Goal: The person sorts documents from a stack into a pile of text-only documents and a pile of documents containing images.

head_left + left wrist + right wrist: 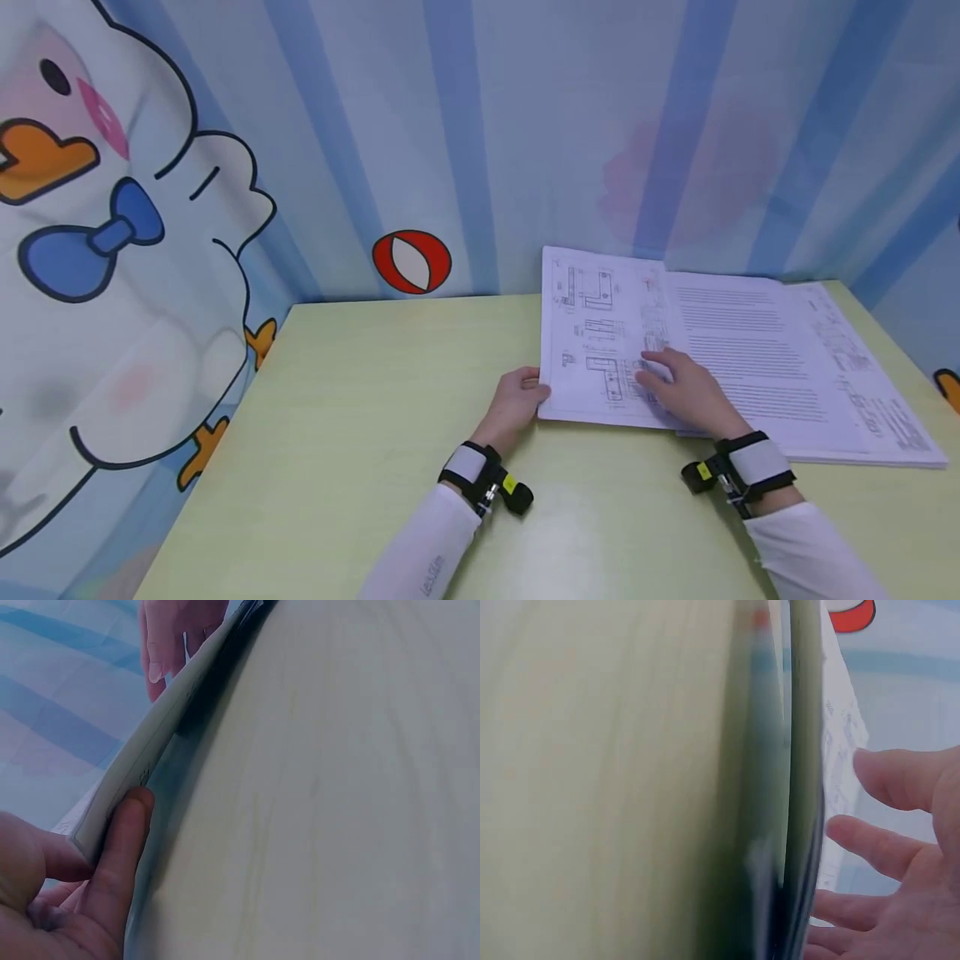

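A sheaf of printed sheets point(585, 283) with line drawings lies towards the right of the table. My left hand point(510, 408) pinches its left edge; in the left wrist view, the thumb is on one side and a finger supports the underside of the bent sheaf point(112, 802). That edge is raised off the table, leaving a dark gap below. My right hand point(690, 392) is over the sheaf's right part, fingers extended and spread at the paper in the right wrist view. Under and beside it lie more papers, a text page point(750, 333) and another drawing sheet point(862, 358).
The pale wooden table point(337, 433) reaches back to a blue striped curtain point(525, 125) with a printed red ball point(384, 262). At left, the cloth shows a large cartoon duck point(172, 367). Each wrist wears a strapped camera point(517, 498).
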Demonstrator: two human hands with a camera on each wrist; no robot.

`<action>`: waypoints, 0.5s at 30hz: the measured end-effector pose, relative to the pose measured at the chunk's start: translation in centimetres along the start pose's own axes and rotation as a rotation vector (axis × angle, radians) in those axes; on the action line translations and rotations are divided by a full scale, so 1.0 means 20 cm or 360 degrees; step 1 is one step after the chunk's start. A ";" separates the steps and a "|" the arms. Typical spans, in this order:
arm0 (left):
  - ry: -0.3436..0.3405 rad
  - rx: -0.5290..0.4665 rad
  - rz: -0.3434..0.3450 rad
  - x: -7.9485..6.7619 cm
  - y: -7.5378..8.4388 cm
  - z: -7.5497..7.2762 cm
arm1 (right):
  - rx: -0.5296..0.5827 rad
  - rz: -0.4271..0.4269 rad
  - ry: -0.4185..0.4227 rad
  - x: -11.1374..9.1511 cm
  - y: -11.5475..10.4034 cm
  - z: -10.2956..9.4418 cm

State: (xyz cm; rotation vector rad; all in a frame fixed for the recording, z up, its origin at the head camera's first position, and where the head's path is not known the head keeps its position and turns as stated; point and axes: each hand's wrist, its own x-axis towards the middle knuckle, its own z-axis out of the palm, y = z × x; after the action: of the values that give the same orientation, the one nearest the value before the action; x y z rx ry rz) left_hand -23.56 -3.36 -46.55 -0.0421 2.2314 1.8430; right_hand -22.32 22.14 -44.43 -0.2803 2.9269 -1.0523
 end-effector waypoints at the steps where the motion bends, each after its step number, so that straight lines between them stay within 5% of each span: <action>1: 0.0007 -0.0005 0.0001 -0.01 -0.01 -0.03 | 0.0022 -0.0007 0.0009 0.00 -0.02 0.01; 8: 0.0057 0.0030 0.0049 -0.06 -0.05 -0.23 | 0.0250 0.0053 0.0114 0.06 -0.11 0.07; 15: 0.0149 0.0071 0.0040 -0.15 -0.02 -0.42 | 0.0753 0.0221 0.0098 0.14 -0.26 0.18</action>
State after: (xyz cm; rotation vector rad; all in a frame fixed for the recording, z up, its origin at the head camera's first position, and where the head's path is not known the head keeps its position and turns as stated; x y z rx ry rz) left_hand -21.96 -11.93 -44.83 -0.0944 2.3455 1.8393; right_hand -23.88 15.52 -43.87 -0.0312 2.5859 -1.6956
